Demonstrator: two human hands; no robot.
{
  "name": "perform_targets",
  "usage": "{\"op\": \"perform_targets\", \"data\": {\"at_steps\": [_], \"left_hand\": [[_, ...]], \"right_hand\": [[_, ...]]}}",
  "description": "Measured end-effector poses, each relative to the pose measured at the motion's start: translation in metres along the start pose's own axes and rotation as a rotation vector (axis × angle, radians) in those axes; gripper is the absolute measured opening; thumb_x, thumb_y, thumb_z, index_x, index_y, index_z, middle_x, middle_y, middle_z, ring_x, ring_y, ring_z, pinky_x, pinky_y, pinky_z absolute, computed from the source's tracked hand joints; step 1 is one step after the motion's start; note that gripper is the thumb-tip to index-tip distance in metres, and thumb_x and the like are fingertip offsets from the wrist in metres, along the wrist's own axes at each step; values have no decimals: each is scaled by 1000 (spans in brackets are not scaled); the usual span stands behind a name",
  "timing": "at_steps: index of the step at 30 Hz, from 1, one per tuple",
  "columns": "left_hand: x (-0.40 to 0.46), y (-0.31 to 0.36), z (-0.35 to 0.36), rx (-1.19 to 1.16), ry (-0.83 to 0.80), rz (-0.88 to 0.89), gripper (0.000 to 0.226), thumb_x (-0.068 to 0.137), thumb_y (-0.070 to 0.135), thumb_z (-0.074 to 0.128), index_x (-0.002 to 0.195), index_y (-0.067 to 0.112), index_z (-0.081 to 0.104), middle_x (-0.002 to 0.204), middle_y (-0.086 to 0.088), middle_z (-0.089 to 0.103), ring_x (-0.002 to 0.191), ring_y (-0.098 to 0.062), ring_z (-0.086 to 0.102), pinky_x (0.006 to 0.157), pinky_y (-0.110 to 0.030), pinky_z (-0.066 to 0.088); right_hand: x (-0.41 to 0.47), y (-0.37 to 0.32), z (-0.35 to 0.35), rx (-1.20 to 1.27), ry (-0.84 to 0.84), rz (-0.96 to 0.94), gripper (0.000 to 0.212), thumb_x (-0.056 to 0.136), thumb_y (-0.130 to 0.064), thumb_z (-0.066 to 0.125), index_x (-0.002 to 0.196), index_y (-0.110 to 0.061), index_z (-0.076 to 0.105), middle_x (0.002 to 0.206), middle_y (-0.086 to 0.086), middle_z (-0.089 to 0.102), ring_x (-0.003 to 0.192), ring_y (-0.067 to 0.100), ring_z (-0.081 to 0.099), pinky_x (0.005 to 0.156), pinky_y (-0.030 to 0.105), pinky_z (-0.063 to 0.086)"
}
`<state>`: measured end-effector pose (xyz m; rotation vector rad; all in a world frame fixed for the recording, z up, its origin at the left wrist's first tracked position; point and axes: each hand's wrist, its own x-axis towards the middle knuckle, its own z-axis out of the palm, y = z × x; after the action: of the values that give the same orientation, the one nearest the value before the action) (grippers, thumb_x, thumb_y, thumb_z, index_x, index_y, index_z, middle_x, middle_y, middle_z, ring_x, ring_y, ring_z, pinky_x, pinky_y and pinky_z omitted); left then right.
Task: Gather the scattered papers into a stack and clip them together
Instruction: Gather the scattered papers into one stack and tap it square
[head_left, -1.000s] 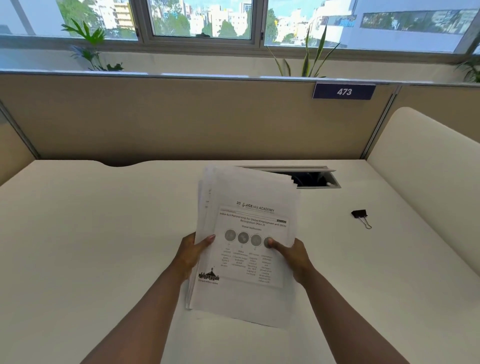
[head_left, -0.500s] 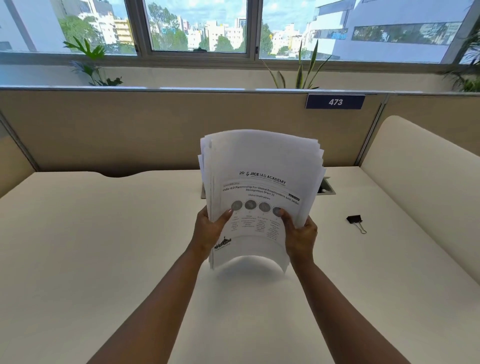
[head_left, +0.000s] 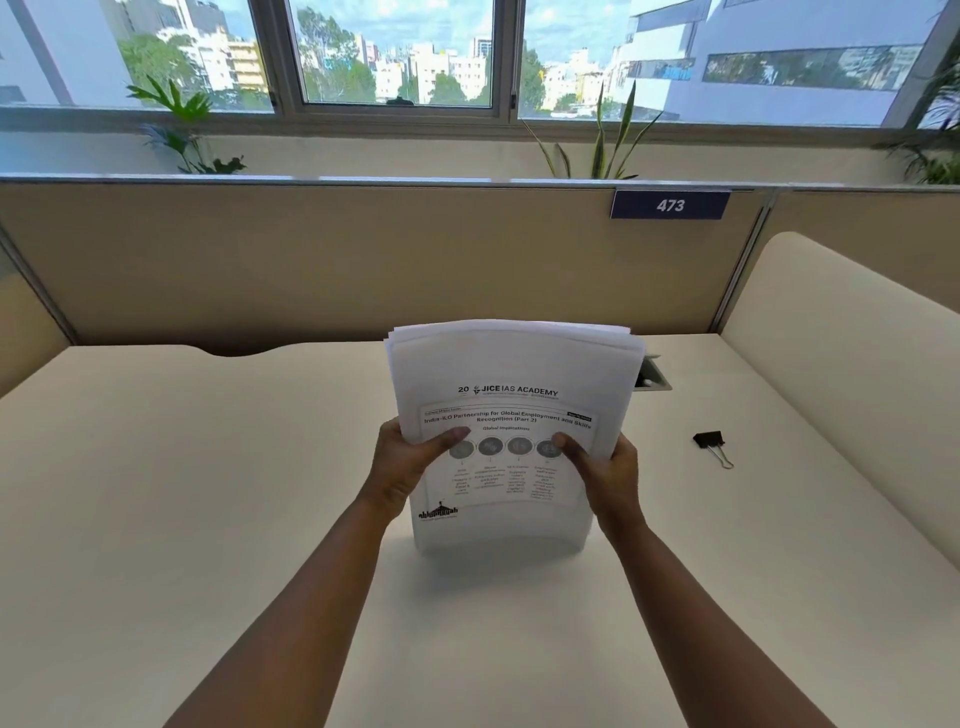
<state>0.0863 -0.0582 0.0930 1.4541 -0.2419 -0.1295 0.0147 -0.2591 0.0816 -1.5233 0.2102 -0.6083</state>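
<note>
Left of the binder clip (head_left: 712, 446) lying on the desk (head_left: 182, 493), the left hand (head_left: 402, 467) and right hand (head_left: 605, 475) clasp the paper stack (head_left: 511, 410) upright by its sides, thumbs across the front page, its bottom edge now down on the desk, lower than half a second ago.

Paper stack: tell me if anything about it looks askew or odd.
The paper stack, held upright on the desk by the left hand and right hand, has uneven, fanned top edges and bows slightly. The binder clip lies unused to its right.
</note>
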Motion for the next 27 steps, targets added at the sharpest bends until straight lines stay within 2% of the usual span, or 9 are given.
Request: {"op": "perform_targets", "data": {"at_steps": [3,6,8,10,12,14,18,23,27], "left_hand": [[0,-6,-1,-1,-20,-56,24,61,13,81,81,21,70,67,16,75,66,-5,70,63,-18,58],[-1,-6,-2,-14,-18,-79,21,70,5,76,81,21,69,66,15,75,64,-4,70,59,-18,57],[-1,-6,-3,-8,-41,-79,22,66,9,75,83,21,69,69,15,75,65,-2,71,61,-19,58],[-1,-5,-4,-2,-61,-80,21,70,5,75,84,21,69,70,14,76,65,-1,70,63,-19,58],[-1,-5,-4,-1,-75,-79,23,64,11,78,83,21,69,70,14,76,66,-1,70,63,-18,58],[-1,-4,-5,-9,-89,-79,35,49,23,80,82,22,70,71,13,76,67,-2,71,63,-19,58],[0,-7,-6,-10,-103,-97,41,37,30,79,77,26,72,72,13,76,67,-2,71,63,-20,59],[1,-8,-6,1,-116,-89,33,41,32,79,73,28,75,76,12,77,71,-4,71,71,-26,59],[1,-8,-5,-9,-100,-91,42,41,34,78,81,24,70,73,12,76,70,-5,71,68,-24,58]], "right_hand": [[2,-2,-3,-19,-3,-6,38,50,-42,75,84,-28,64,82,-13,70,77,16,69,57,17,55],[2,-12,0,-132,66,-118,65,56,-55,68,108,-20,55,100,-8,63,92,15,63,74,23,55],[6,-25,0,-262,278,-318,80,69,-64,59,126,-9,44,121,-1,55,112,15,53,96,32,46],[11,-45,-2,-474,474,-652,72,81,-58,49,129,-3,42,130,11,52,123,18,46,107,44,36],[15,-65,-1,-715,466,-930,63,84,-50,46,127,-4,44,131,16,54,128,25,44,110,50,26],[18,-79,3,-932,319,-1069,62,84,-51,45,127,-7,48,131,12,57,129,25,44,113,50,20],[21,-82,4,-1204,67,-967,63,82,-59,46,125,-15,57,126,3,64,122,21,55,111,51,22],[23,-88,2,-1239,97,-964,52,81,-54,52,117,-18,64,113,-2,70,110,18,63,107,51,24],[21,-95,15,-1243,69,-1015,61,83,-56,46,128,-15,56,129,1,62,125,19,54,111,54,19]]}}
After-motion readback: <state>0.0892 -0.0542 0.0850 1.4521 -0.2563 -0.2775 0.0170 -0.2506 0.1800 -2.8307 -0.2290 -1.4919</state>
